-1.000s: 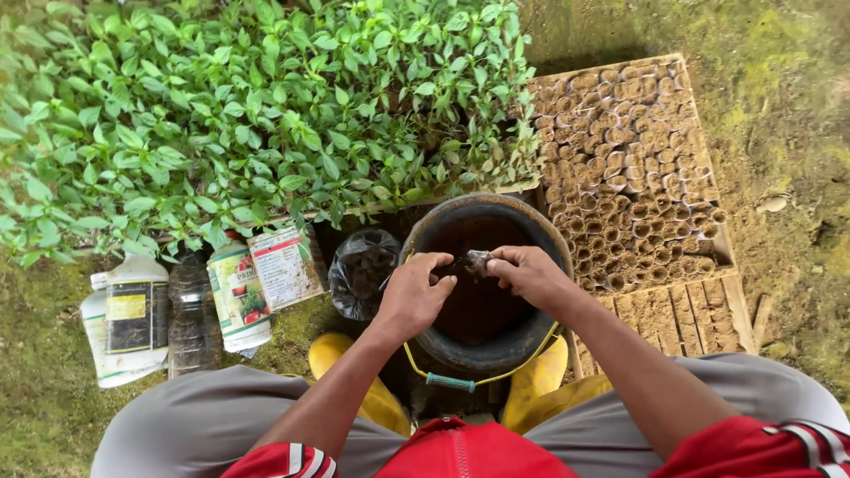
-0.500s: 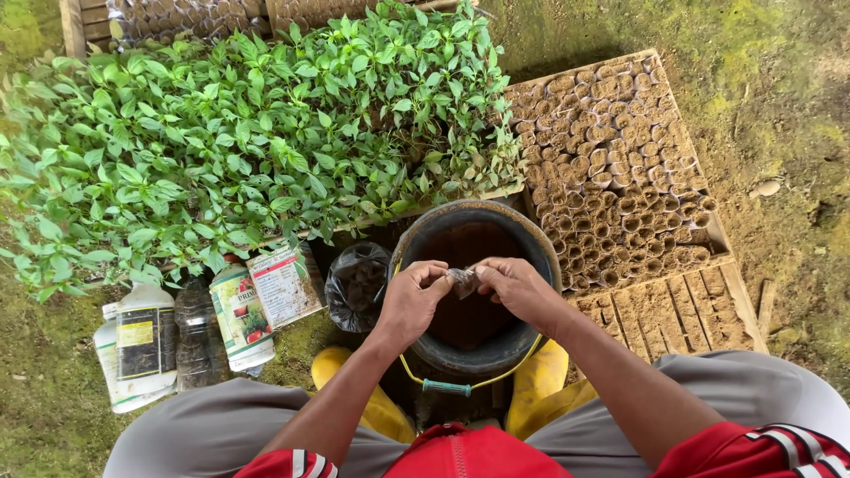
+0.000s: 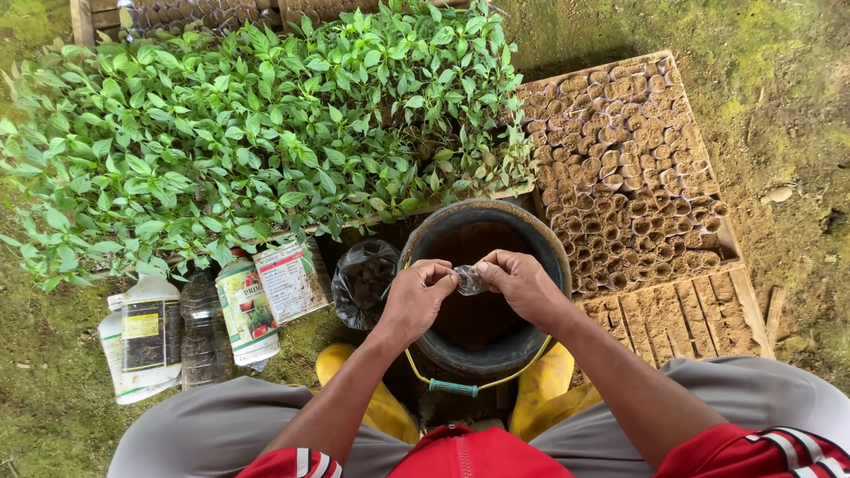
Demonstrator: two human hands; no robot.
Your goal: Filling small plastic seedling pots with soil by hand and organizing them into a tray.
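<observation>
Both hands [image 3: 469, 288] pinch a small clear bag [image 3: 468, 280], contents indistinct.

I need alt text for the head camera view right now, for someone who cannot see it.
Both hands, left hand and right hand, pinch a small clear plastic bag over a round black bucket of dark soil. Leafy green seedlings fill the upper left, a wooden tray of small soil-filled bags lies right, and plastic bottles lie left.
</observation>
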